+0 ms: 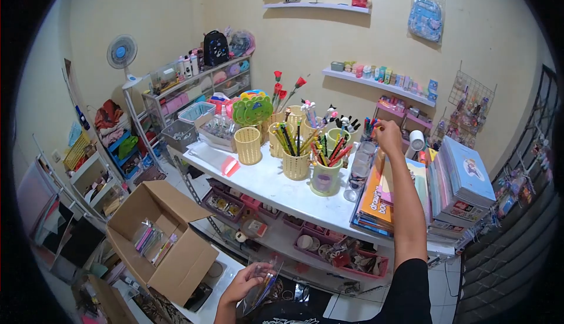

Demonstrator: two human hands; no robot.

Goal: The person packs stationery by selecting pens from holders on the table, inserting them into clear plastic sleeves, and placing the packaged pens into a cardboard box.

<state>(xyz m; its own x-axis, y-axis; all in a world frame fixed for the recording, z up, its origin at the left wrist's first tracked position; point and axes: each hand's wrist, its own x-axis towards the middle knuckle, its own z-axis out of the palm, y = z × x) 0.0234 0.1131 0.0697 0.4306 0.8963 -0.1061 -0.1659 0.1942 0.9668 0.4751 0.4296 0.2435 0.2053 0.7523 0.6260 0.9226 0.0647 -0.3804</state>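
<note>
At the bottom centre, my left hand (pixel 249 281) holds a clear plastic bag (pixel 262 291) with a few pens inside. My right hand (pixel 388 136) reaches across the white table (pixel 264 186), its fingers closed at a group of pens (pixel 370 126) at the back; whatever is between the fingertips is too small to tell. Below that hand stands a row of clear round containers (pixel 359 171). Left of them are a green cup (pixel 326 178) and a woven cream cup (pixel 296 165), both full of pens and pencils.
An open cardboard box (pixel 182 268) with bagged pens sits at lower left. An empty woven cup (pixel 248 148) is on the table. Drawing books (pixel 376 197) and stacked notebooks (pixel 461 177) lie at right. Shelves below hold pink trays (pixel 364 263).
</note>
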